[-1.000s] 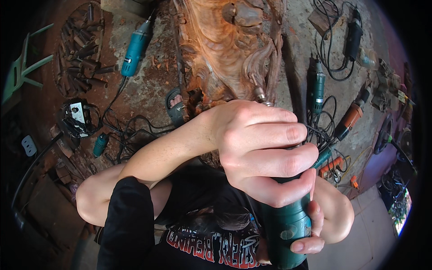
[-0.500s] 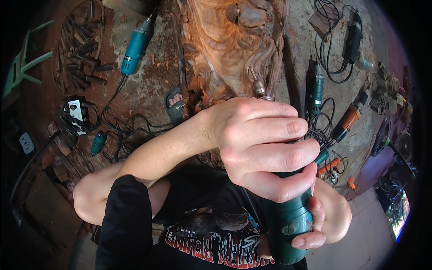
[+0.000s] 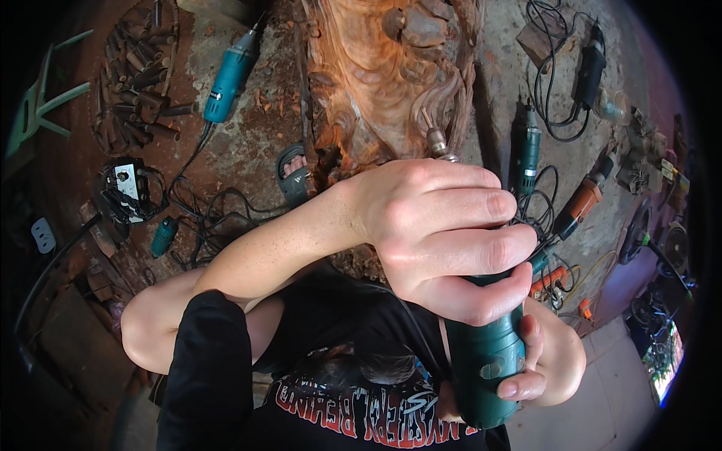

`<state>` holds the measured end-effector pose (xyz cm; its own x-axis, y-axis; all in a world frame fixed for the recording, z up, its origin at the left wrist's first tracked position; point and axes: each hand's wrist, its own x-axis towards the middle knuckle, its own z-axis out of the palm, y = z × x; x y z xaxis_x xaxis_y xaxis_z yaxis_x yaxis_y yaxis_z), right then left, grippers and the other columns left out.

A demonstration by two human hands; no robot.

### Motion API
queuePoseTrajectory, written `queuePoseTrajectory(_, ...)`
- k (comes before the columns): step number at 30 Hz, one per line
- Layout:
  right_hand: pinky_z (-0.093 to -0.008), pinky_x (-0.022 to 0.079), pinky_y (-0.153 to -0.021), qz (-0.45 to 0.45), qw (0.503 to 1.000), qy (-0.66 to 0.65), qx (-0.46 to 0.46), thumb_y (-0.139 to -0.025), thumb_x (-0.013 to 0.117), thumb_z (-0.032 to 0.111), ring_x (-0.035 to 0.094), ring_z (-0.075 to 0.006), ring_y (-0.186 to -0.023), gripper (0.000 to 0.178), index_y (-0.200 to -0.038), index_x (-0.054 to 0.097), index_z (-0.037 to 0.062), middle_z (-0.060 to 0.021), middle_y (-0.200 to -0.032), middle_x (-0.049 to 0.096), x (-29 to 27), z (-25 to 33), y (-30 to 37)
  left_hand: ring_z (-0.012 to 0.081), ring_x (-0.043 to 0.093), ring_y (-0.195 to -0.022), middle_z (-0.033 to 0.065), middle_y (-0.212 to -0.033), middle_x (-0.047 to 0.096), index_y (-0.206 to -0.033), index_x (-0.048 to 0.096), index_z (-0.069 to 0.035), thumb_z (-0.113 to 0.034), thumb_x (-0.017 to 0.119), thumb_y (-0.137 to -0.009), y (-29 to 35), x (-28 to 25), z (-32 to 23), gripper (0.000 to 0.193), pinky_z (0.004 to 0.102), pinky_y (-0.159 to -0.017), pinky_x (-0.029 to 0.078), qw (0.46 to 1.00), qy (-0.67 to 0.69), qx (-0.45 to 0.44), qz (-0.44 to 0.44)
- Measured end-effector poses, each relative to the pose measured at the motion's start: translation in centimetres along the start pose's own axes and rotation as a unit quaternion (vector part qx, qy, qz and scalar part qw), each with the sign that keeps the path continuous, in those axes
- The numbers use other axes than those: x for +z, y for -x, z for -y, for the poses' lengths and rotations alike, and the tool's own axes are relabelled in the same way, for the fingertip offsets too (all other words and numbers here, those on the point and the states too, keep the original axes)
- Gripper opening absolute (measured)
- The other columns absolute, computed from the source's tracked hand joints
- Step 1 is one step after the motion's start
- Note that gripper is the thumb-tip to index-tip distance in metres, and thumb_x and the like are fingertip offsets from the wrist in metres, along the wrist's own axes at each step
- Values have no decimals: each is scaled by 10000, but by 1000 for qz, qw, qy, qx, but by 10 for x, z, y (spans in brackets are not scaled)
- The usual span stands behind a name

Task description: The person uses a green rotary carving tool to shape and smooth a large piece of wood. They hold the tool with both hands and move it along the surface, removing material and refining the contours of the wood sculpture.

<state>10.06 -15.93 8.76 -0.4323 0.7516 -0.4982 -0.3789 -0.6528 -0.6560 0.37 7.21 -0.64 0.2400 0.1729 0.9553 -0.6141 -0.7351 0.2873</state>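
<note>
A dark green die grinder (image 3: pixel 487 353) lies across my lap, its nose pointing forward. My left hand (image 3: pixel 451 237) is wrapped over its front part from above, fingers curled down the right side. Lower down, my right hand (image 3: pixel 530 364) closes around the motor body; only some of its fingers show, the rest being hidden behind the tool. Beyond the left hand stick out the metal collet (image 3: pixel 436 143) and a thin bit (image 3: pixel 426 118). The bit overlaps the carved, grooved wood piece (image 3: pixel 361 75) in the view; whether it touches the wood I cannot tell.
To the left lie a teal grinder (image 3: pixel 228 86), a pile of wooden rods (image 3: pixel 139 83) and a white power strip (image 3: pixel 126 192). More tools are at right: a green grinder (image 3: pixel 530 154), an orange one (image 3: pixel 583 203) and a black one (image 3: pixel 592 71). Cords tangle around them.
Both hands and the die grinder have shifted slightly, the motor end moving up and a little to the right. The grip looks the same.
</note>
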Motion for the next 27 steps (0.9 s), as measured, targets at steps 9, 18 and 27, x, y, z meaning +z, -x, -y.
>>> queuePoseTrajectory(9,-407,404,-958,-47,998,-10,-48,-673,871,180,557,-288,-1102,515,-1103,592,147,-106,-1251,564,6,-7,3,184,677,-683,59,-906,692,-1023,658,-97,-77,827,-815,-2,-7,-4,269,302,-570,620,998,29,-6,61)
queuePoseTrajectory(18,-505,387,-1061,-171,950,38,-258,-677,895,168,528,-360,-1255,614,-1194,564,196,-152,-1423,501,21,-27,-1,180,653,-700,45,-922,671,-1109,660,-143,-127,810,-843,-2,7,-5,307,294,-590,580,997,63,14,39)
queuePoseTrajectory(27,-603,369,-1164,-376,709,199,-562,-681,919,156,499,-431,-1407,719,-1284,537,246,-197,-1595,439,44,-60,-47,160,580,-682,28,-884,620,-1036,689,-183,-178,774,-769,0,14,-3,280,259,-529,472,1000,-3,-5,18)
